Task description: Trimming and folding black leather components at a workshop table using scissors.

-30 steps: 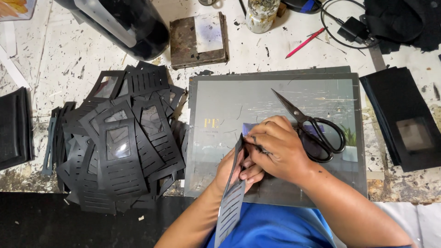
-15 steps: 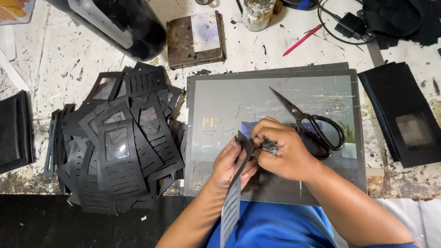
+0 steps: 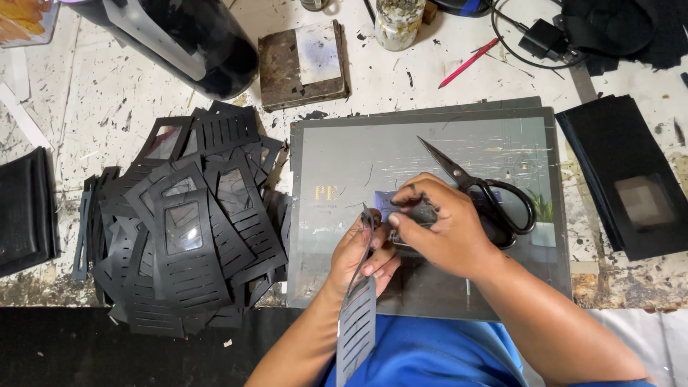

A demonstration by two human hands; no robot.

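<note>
Left hand (image 3: 362,254): closed around the top of a black slotted card strip (image 3: 357,326), held edge-on, its lower end hanging toward the blue shirt.
Right hand (image 3: 437,226): curled, fingertips pinching a small dark piece (image 3: 419,213) just beside the strip's top; what the piece is cannot be told.
Mat (image 3: 430,208): grey cutting mat on the worktop (image 3: 93,107), under both hands.
Scissors (image 3: 487,190): black-handled, lying on the mat, partly behind the right hand.
Pile (image 3: 186,222): black slotted cutouts heaped left of the mat.
Stack (image 3: 631,179): black sheets right of the mat.
</note>
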